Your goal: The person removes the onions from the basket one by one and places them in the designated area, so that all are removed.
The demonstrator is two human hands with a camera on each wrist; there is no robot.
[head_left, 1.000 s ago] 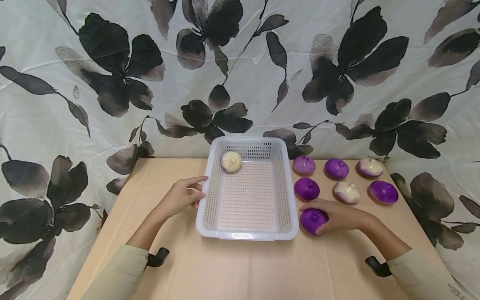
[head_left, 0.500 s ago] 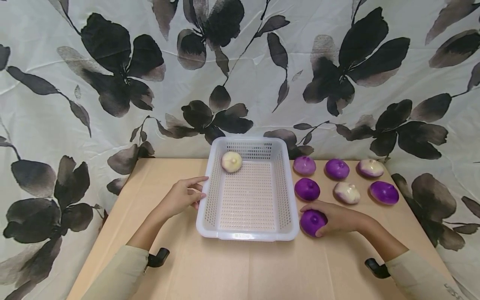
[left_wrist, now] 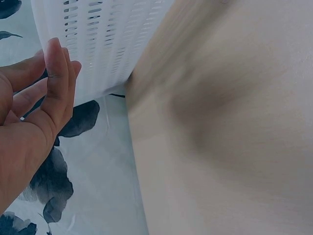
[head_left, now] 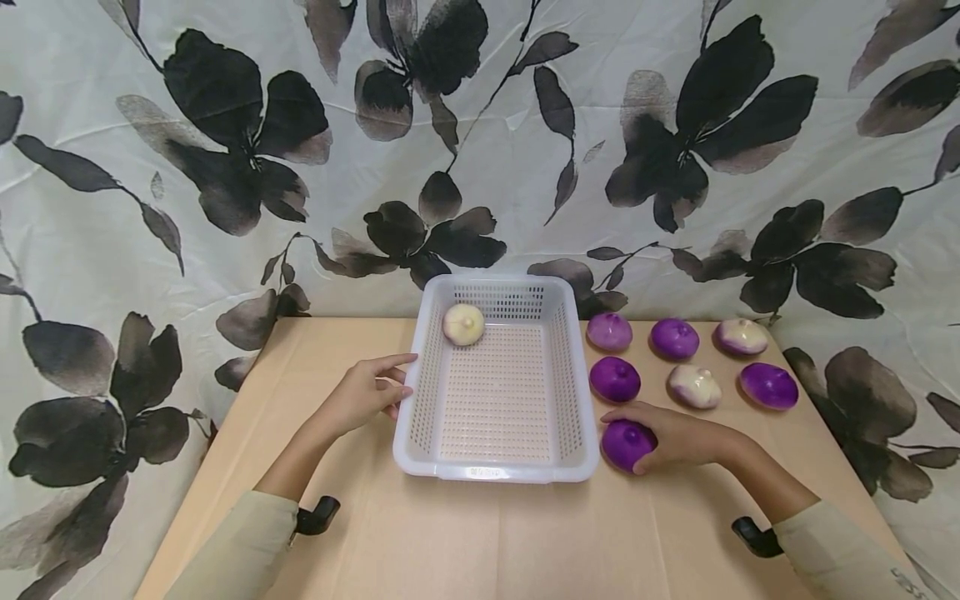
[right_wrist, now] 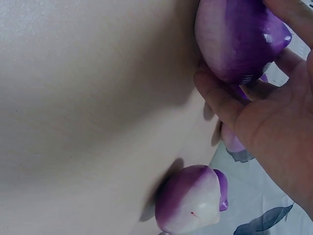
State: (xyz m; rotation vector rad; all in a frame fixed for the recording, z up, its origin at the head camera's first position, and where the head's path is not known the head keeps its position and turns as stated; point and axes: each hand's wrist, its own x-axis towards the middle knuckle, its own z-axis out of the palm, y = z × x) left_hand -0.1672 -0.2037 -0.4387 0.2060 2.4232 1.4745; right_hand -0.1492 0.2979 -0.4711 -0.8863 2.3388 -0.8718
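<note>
A white perforated plastic basket (head_left: 491, 400) stands mid-table, with one pale onion (head_left: 462, 324) in its back left corner. At the basket's left wall is my left hand (head_left: 367, 392), its fingertips touching or very near the rim; the left wrist view shows those fingers loosely bent beside the perforated side. To the right of the basket my right hand (head_left: 663, 433) grips a purple onion (head_left: 627, 444), thumb on the near side and fingers over the far side. In the right wrist view, that onion (right_wrist: 239, 39) sits at the table surface, partly hidden by the fingers.
Behind my right hand several more onions stand in loose rows, among them a dark purple onion (head_left: 614, 379), a white-and-purple onion (head_left: 693, 386) and another purple onion (head_left: 768, 386). A floral cloth (head_left: 525, 158) hangs directly behind the wooden table (head_left: 480, 542).
</note>
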